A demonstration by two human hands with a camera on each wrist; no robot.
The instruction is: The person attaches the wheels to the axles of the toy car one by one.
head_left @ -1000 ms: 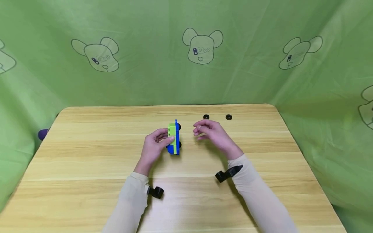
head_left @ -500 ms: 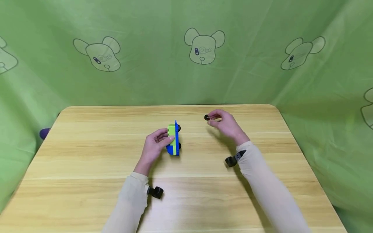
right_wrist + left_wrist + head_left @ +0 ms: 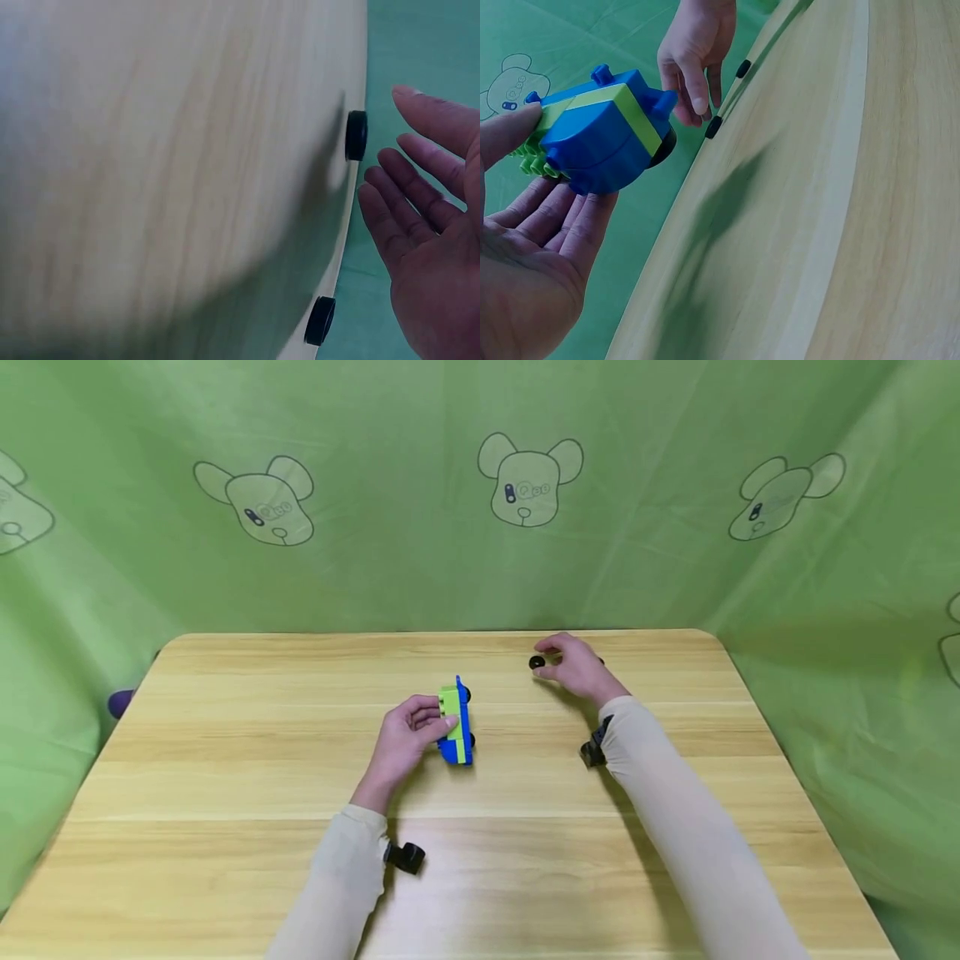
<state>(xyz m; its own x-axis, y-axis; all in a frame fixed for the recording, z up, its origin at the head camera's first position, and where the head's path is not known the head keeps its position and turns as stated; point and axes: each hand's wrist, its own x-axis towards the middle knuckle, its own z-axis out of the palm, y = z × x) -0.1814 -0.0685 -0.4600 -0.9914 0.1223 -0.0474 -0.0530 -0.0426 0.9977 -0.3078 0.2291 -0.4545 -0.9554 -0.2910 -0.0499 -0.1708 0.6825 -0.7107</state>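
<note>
My left hand grips a toy car of lime-green and blue building blocks, thumb on one side and fingers on the other. The car is turned on its side, its black wheels facing right. In the left wrist view its rounded blue end faces the camera, held above the table. Toward the table's far edge, my right hand has its fingers spread beside a loose black wheel. The right wrist view shows a gap between those relaxed fingers and that wheel.
Another black wheel lies farther right near the far edge, mostly behind my right hand. The wooden table has rounded far corners. A green curtain with mouse drawings surrounds it, and a purple object shows past the left edge.
My right hand has moved away from the car, rightward and toward the far edge, and reached the nearer loose wheel. The left hand keeps holding the car almost in place.
</note>
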